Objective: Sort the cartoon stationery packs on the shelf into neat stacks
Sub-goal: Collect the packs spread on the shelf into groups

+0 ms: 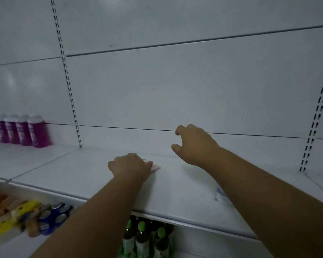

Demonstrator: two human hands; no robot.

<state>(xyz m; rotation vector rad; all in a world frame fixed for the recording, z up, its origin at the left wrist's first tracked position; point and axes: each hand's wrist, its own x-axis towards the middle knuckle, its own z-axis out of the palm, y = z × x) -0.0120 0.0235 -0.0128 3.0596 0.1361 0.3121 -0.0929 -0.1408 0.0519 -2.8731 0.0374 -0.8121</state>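
My left hand (131,167) lies palm down on a flat stationery pack (155,167) in the middle of the white shelf (86,172). Only a pink edge at the pack's right and a bit of teal at its far side show; my hand hides the remainder. My right hand (194,144) hovers above the shelf to the right of the pack, fingers curled and apart, holding nothing. A small clear packet (220,194) lies on the shelf beside my right forearm, partly hidden by it.
Purple bottles (22,130) stand in a row at the shelf's far left against the back panel. On the lower shelf are green-capped bottles (147,237), blue cans (52,218) and yellow packets (7,220). Slotted uprights (71,94) run up the back wall.
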